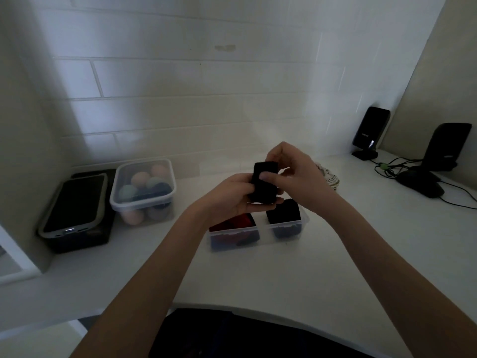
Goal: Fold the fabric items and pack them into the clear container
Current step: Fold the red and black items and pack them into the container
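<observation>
A small folded black fabric piece (263, 187) is held up above the clear divided container (284, 224) on the white counter. My left hand (227, 195) grips it from below and the left. My right hand (296, 171) pinches its top and right side, thumb on the front. Inside the container's left compartment lies a red fabric item (237, 220) over something dark; a black folded fabric item (285, 210) fills the right compartment. Part of the container is hidden behind my hands.
A second clear tub (143, 187) of pastel balls stands at the left, beside a phone (73, 202) lying on a dark box. Two black devices (370, 131) with cables sit at the right. A patterned pale item (329, 177) lies behind my right hand.
</observation>
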A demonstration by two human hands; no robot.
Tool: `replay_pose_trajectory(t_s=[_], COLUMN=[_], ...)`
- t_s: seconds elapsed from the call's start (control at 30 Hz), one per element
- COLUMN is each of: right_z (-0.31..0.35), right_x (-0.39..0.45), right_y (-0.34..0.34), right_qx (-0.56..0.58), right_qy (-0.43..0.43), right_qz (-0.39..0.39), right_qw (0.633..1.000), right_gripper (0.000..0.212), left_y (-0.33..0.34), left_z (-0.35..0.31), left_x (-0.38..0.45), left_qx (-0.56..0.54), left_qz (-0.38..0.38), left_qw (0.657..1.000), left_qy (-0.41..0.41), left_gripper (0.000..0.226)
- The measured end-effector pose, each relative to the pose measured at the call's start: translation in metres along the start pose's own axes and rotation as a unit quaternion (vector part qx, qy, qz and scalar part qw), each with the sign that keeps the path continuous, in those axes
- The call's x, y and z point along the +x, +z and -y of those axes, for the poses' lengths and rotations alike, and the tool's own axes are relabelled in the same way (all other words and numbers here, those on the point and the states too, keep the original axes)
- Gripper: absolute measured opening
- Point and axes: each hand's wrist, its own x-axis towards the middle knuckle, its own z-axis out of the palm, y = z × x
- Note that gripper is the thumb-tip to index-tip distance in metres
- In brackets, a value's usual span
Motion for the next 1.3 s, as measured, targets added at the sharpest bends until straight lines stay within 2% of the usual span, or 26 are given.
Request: replay_pose_trajectory(t_s=[0.07, 0.1, 0.13, 0.2, 0.27, 0.33, 0.47, 0.6, 0.7, 0.9, 1.07, 1.3], right_z=[0.001, 0.002, 0.002, 0.004, 0.005, 0.005, -0.003, -0.011, -0.013, -0.019, -0.021, -0.039], right_x=[0.0, 0.0, 0.0, -0.001, -0.002, -0.002, 0.002, 0.006, 0.009, 0.01, 0.005, -0.007], right_y=[-0.001, -0.002, -0.002, -0.002, -0.001, -0.002, -0.007, -0.006, -0.007, -0.011, 0.002, 0.017], right_qx=[0.022, 0.03, 0.035, 0.029, 0.037, 0.079, 0.056, 0.014, 0.023, 0.04, -0.087, -0.226], right_qy=[0.004, 0.007, 0.007, -0.003, -0.005, 0.034, 0.122, 0.166, 0.173, 0.168, 0.136, 0.093], right_qz=[-0.017, -0.028, -0.035, -0.031, -0.015, -0.008, 0.055, 0.136, 0.193, 0.199, 0.199, 0.176], right_qw=[1.0, 0.999, 0.999, 0.999, 0.999, 0.996, 0.989, 0.977, 0.966, 0.965, 0.967, 0.953], right_gripper=[0.031, 0.031, 0.029, 0.019, 0.009, 0.015, 0.019, 0.022, 0.021, 0.013, 0.02, 0.018], left_y=[0.0, 0.0, -0.001, -0.004, -0.007, -0.008, -0.007, -0.005, -0.006, -0.02, -0.03, -0.022], left_z=[-0.002, -0.002, -0.002, 0.0, 0.001, 0.003, 0.007, 0.008, 0.009, 0.009, 0.01, 0.014], left_x=[0.0, 0.0, 0.0, -0.001, 0.0, 0.001, 0.0, -0.002, 0.0, 0.0, -0.005, -0.006], left_qx=[-0.035, -0.011, 0.062, 0.243, 0.326, 0.372, 0.398, 0.44, 0.457, 0.494, 0.53, 0.603], left_qz=[-0.011, -0.023, -0.04, -0.081, -0.124, -0.147, -0.158, -0.176, -0.174, -0.148, -0.137, -0.06], left_qw=[0.999, 1.0, 0.997, 0.961, 0.926, 0.899, 0.871, 0.831, 0.814, 0.82, 0.812, 0.784], left_qy=[-0.002, 0.01, 0.034, 0.101, 0.146, 0.177, 0.24, 0.292, 0.312, 0.248, 0.202, 0.135], left_gripper=[0.033, 0.028, 0.023, 0.017, 0.016, 0.018, 0.021, 0.025, 0.026, 0.039, 0.046, 0.041])
